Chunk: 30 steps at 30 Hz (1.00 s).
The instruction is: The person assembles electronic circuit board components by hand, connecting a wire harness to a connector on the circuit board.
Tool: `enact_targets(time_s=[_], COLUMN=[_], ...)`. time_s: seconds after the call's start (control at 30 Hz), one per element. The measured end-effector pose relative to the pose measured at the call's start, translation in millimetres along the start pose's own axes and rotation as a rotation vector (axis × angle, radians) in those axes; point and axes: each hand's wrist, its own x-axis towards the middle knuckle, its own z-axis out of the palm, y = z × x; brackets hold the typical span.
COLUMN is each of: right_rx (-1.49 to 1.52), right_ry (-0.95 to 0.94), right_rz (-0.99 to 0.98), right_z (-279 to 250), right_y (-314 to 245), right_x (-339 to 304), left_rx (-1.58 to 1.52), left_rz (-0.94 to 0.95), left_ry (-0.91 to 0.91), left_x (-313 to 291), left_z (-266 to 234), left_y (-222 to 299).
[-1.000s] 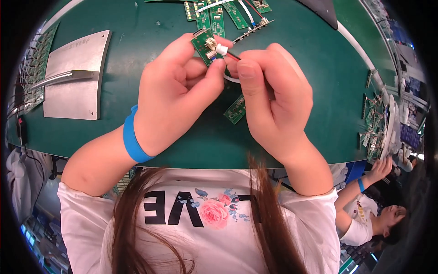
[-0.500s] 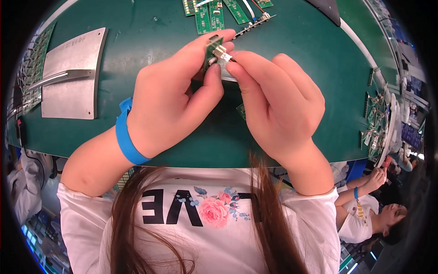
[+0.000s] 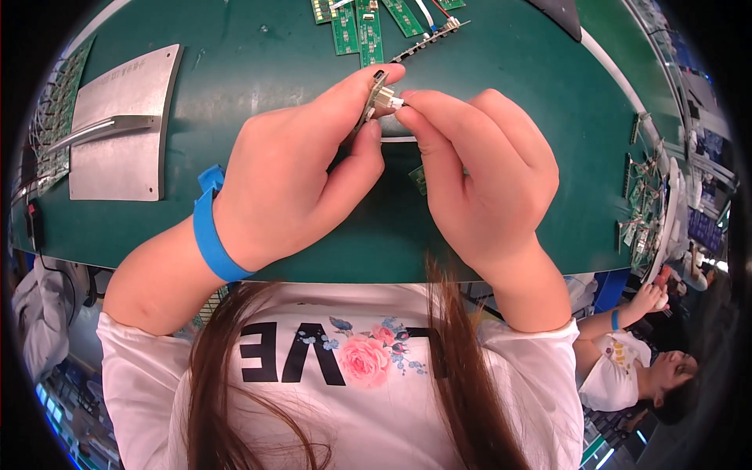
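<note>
In the head view, the left hand (image 3: 301,168) has its grip pinched, thumb against fingers, on a small green circuit board (image 3: 371,108). That board is up off the green surface (image 3: 587,164), between the two hands. A second ago its face showed to the camera; now it has turned nearly edge-on, its pale socket (image 3: 384,97) facing the right hand (image 3: 492,168). The right grip is closed too, thumb and forefinger together at the wire end of a white plug (image 3: 396,103). The plug, slanted across the board earlier, now points straight at the socket and meets it; how deep it sits I cannot tell. The red and black wires seen before are now mostly hidden by the right fingers.

Another green board (image 3: 419,180) lies beside the right hand, showing less than a second ago. The metal plate (image 3: 117,149) stays on the left, and more boards (image 3: 370,35) lie beyond the hands.
</note>
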Motion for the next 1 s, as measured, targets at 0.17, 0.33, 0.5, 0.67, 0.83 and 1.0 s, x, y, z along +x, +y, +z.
enact_targets(time_s=[0.17, 0.33, 0.5, 0.67, 0.83, 1.0], right_rx=[0.046, 0.225, 0.012, 0.120, 0.166, 0.245], right_ry=[0.001, -0.066, -0.031, -0.016, -0.043, -0.200], right_rz=[0.014, 0.197, 0.004, 0.041, 0.070, 0.249], right_z=[2, -4, -2, 3, 3, -21], right_y=[-1, -2, -4, -3, -9, 7], right_x=[0, 2, 1, 2, 2, 9], left_rx=[0.079, -0.214, -0.066, -0.029, -0.023, -0.022], left_rz=[0.134, -0.033, -0.008, -0.005, 0.030, 0.081], left_ry=[0.086, 0.017, -0.023, -0.009, -0.002, -0.098], left_x=[-1, 0, -2, -6, -8, 11], left_z=[5, 7, 1, 2, 5, 1], left_y=[-4, 3, 4, 3, 2, 7])
